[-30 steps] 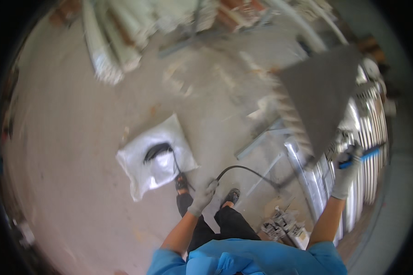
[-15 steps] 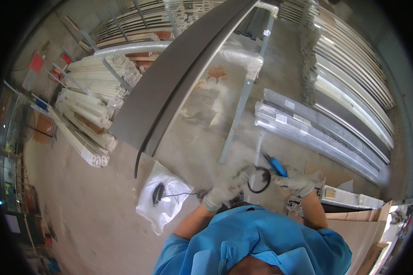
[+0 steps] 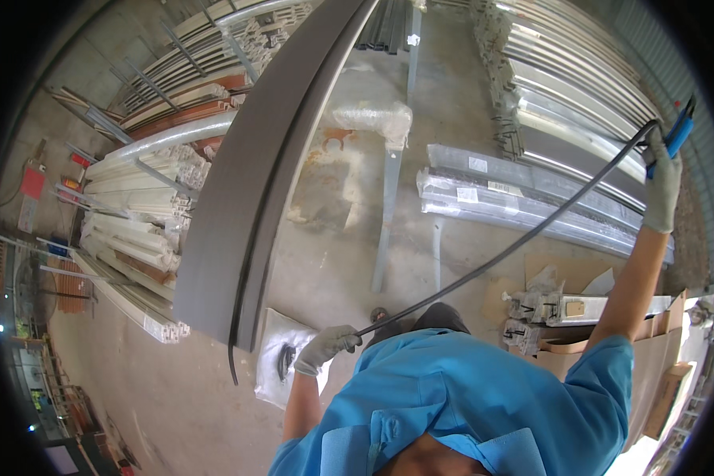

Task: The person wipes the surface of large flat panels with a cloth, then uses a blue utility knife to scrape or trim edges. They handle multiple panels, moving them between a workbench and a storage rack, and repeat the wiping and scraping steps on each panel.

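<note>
1. One black rubber strip point(image 3: 500, 250) now runs taut between my hands; half a second ago it hung in a loop at my chest.
2. My right hand point(image 3: 663, 178) has swung up and out, grip closed on the strip and a blue tool point(image 3: 681, 127).
3. My left hand point(image 3: 325, 347) stays low, grip pinching the strip's near end above the plastic bag point(image 3: 271, 349) on the floor.
4. I judge the strip is pulled straight, ready beside the dark curved profile point(image 3: 270, 166).

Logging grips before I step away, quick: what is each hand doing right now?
Left hand: gloved, closed on the thin black rubber strip.
Right hand: gloved, raised, closed on the strip's far end and a blue-handled tool.
</note>
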A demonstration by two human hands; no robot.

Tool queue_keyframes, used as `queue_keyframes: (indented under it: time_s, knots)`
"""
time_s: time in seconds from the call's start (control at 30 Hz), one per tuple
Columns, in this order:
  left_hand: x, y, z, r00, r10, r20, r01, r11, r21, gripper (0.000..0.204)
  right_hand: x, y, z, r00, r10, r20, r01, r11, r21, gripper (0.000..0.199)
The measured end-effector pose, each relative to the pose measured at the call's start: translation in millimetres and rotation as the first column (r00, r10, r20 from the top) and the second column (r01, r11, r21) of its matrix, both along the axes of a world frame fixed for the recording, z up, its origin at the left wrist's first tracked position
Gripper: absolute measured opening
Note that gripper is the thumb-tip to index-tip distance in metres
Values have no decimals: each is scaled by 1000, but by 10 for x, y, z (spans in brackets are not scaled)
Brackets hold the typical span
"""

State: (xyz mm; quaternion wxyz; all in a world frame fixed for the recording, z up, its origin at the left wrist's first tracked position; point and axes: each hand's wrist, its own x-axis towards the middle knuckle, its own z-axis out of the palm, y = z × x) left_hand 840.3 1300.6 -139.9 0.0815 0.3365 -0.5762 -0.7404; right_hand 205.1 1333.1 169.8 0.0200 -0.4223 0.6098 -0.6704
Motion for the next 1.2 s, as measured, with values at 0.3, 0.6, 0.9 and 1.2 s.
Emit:
queue_keyframes:
  time_s: [0.3, 0.6, 0.9, 1.2]
  knots:
    - [-1451, -1537, 1869, 694, 518, -499, -710, 609, -355, 37, -856, -1692, 177, 946, 201, 255, -143, 963, -227, 27]
    - [-3356, -2834, 3450, 713, 150, -684, -662, -176, -729, 35, -1570, -3672, -225, 799, 504, 328, -459, 864, -207, 28]
    - [-3637, -4602, 1996, 809, 495, -318, -330, -65, -942, 14, -1714, -5555, -1082, 884, 375, 277, -452, 838, 306, 39]
    - [-3799, -5912, 111, 670, 608, 425, 119, 477, -871, 23, -1466, -5798, -1793, 904, 389, -177, -177, 718, 674, 53]
